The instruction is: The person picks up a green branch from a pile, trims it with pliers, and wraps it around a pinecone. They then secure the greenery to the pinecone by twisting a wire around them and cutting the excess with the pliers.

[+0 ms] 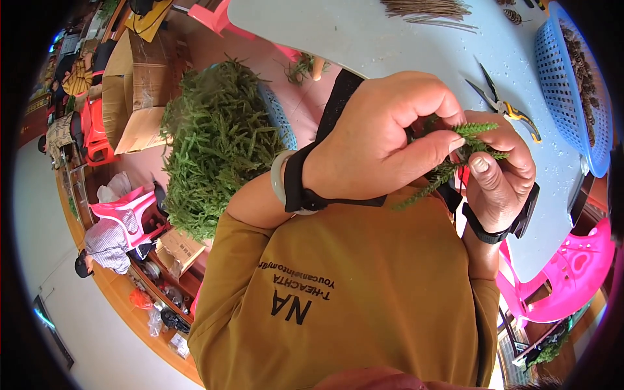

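Note:
Over the table's near edge, my two hands meet on a green fir-like sprig (444,174), probably artificial. My left hand (380,140), with a pale bangle and a black band at its wrist, curls round the sprig's middle, thumb and fingers pinching it. Opposite it, my right hand (504,179) has its thumb and fingers closed on the same sprig; a black strap circles that wrist. Leafy tips poke out between the hands and below them. Just where the fingers meet the stem is hidden. Yellow-and-black pliers (504,107) lie with jaws apart on the table, beyond my right hand.
Left of me, a heap of green sprigs (218,143) fills a blue basket (278,117). The pale table (390,49) bears a bundle of thin brown sticks (426,9) and a blue basket of pine cones (564,88). A pink chair (572,276) stands right; a cardboard box (153,78) is far left.

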Action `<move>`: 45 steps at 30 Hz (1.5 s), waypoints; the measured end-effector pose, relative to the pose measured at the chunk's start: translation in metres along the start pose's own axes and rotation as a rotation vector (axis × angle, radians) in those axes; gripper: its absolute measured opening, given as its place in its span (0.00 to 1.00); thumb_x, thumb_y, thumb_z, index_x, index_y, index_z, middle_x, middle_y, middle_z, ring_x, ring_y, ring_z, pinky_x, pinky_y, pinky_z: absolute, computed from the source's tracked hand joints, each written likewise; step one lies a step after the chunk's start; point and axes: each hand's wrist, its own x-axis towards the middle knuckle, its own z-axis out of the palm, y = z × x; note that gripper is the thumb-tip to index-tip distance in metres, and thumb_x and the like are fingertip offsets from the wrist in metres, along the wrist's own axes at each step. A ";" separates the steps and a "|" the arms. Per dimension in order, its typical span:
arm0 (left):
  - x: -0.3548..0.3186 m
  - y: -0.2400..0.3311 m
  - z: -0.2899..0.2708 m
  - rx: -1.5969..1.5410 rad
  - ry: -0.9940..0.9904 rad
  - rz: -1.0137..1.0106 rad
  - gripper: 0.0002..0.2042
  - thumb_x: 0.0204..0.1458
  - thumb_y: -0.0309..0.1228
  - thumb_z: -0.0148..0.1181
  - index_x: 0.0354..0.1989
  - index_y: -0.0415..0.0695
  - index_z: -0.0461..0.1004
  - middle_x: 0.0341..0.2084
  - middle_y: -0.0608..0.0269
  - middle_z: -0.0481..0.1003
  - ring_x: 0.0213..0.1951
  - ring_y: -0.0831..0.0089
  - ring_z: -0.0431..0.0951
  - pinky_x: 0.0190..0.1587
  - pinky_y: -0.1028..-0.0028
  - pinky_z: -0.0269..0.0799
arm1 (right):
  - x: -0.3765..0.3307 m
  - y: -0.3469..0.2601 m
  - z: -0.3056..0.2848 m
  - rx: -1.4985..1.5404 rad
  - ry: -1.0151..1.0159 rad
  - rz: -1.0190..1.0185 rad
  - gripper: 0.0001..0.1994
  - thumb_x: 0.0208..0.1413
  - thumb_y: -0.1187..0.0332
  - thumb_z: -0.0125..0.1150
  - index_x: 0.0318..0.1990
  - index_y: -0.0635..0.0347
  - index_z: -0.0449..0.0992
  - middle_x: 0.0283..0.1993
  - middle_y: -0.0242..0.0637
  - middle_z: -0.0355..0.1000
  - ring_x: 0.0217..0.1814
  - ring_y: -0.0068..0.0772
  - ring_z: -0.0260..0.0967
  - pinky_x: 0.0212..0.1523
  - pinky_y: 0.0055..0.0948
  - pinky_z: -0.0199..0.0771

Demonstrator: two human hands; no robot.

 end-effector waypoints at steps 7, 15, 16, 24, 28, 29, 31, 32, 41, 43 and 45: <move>-0.001 0.004 0.001 -0.383 0.114 -0.275 0.14 0.55 0.30 0.57 0.46 0.37 0.68 0.35 0.63 0.72 0.35 0.76 0.72 0.35 0.79 0.68 | -0.002 0.002 -0.001 0.404 0.149 0.208 0.10 0.52 0.70 0.62 0.39 0.67 0.74 0.39 0.43 0.72 0.39 0.35 0.68 0.44 0.33 0.67; -0.003 -0.003 0.011 -0.398 0.563 -0.179 0.23 0.55 0.33 0.58 0.56 0.37 0.61 0.45 0.54 0.70 0.44 0.67 0.75 0.45 0.69 0.73 | 0.000 0.005 -0.003 0.580 0.204 0.178 0.12 0.53 0.68 0.62 0.43 0.62 0.74 0.42 0.41 0.73 0.39 0.39 0.68 0.45 0.41 0.66; -0.005 -0.003 0.009 -0.435 0.511 -0.206 0.21 0.55 0.32 0.58 0.55 0.37 0.62 0.45 0.54 0.71 0.44 0.67 0.75 0.46 0.69 0.72 | -0.001 0.006 -0.004 0.580 0.204 0.178 0.12 0.53 0.68 0.62 0.43 0.62 0.74 0.42 0.41 0.73 0.39 0.39 0.68 0.45 0.41 0.66; -0.016 -0.010 -0.001 -0.672 0.020 -0.297 0.12 0.54 0.24 0.56 0.46 0.35 0.67 0.41 0.56 0.73 0.43 0.72 0.74 0.46 0.72 0.71 | -0.001 0.007 -0.004 0.628 0.230 0.188 0.13 0.53 0.66 0.63 0.45 0.60 0.74 0.43 0.40 0.74 0.40 0.43 0.68 0.47 0.43 0.65; -0.012 -0.008 0.006 -0.805 0.056 -0.307 0.07 0.55 0.22 0.55 0.41 0.35 0.69 0.36 0.60 0.73 0.39 0.76 0.73 0.44 0.75 0.70 | -0.003 0.009 -0.004 0.609 0.244 0.209 0.13 0.53 0.66 0.63 0.45 0.60 0.74 0.43 0.40 0.74 0.38 0.42 0.69 0.46 0.43 0.67; -0.012 -0.007 0.008 -0.861 0.074 -0.315 0.06 0.55 0.22 0.55 0.40 0.36 0.69 0.34 0.63 0.73 0.36 0.78 0.73 0.42 0.77 0.70 | -0.003 0.009 -0.004 0.607 0.250 0.216 0.13 0.53 0.66 0.63 0.45 0.61 0.74 0.43 0.40 0.74 0.38 0.41 0.69 0.46 0.42 0.67; -0.013 -0.007 0.010 -0.920 0.093 -0.324 0.05 0.55 0.22 0.55 0.39 0.37 0.70 0.31 0.66 0.72 0.34 0.79 0.72 0.40 0.79 0.70 | -0.005 0.009 -0.004 0.603 0.262 0.232 0.14 0.53 0.65 0.63 0.44 0.61 0.74 0.42 0.41 0.74 0.39 0.40 0.69 0.44 0.42 0.68; -0.012 -0.008 0.010 -0.956 0.107 -0.313 0.05 0.55 0.22 0.56 0.39 0.37 0.69 0.31 0.66 0.72 0.34 0.79 0.72 0.40 0.79 0.70 | -0.005 0.009 -0.004 0.604 0.264 0.232 0.14 0.53 0.65 0.63 0.44 0.61 0.74 0.42 0.41 0.74 0.39 0.40 0.69 0.44 0.42 0.68; -0.012 -0.010 0.007 -0.902 0.228 -0.297 0.10 0.52 0.22 0.60 0.42 0.39 0.68 0.35 0.65 0.71 0.34 0.79 0.74 0.37 0.78 0.72 | -0.005 0.006 -0.006 0.622 0.121 0.330 0.12 0.52 0.66 0.64 0.40 0.63 0.74 0.36 0.39 0.73 0.37 0.36 0.67 0.45 0.40 0.67; -0.011 -0.009 0.006 -0.851 0.234 -0.307 0.11 0.51 0.22 0.60 0.42 0.39 0.68 0.35 0.65 0.71 0.34 0.79 0.74 0.36 0.78 0.73 | -0.003 0.008 -0.009 0.591 0.072 0.352 0.11 0.52 0.66 0.65 0.38 0.64 0.75 0.34 0.38 0.73 0.37 0.34 0.67 0.45 0.38 0.67; -0.009 -0.004 0.001 -0.920 0.265 -0.395 0.12 0.51 0.22 0.61 0.42 0.39 0.68 0.35 0.65 0.71 0.33 0.79 0.74 0.34 0.79 0.73 | -0.003 0.011 -0.012 0.581 0.073 0.357 0.11 0.52 0.66 0.65 0.37 0.64 0.75 0.34 0.38 0.72 0.38 0.34 0.67 0.46 0.37 0.66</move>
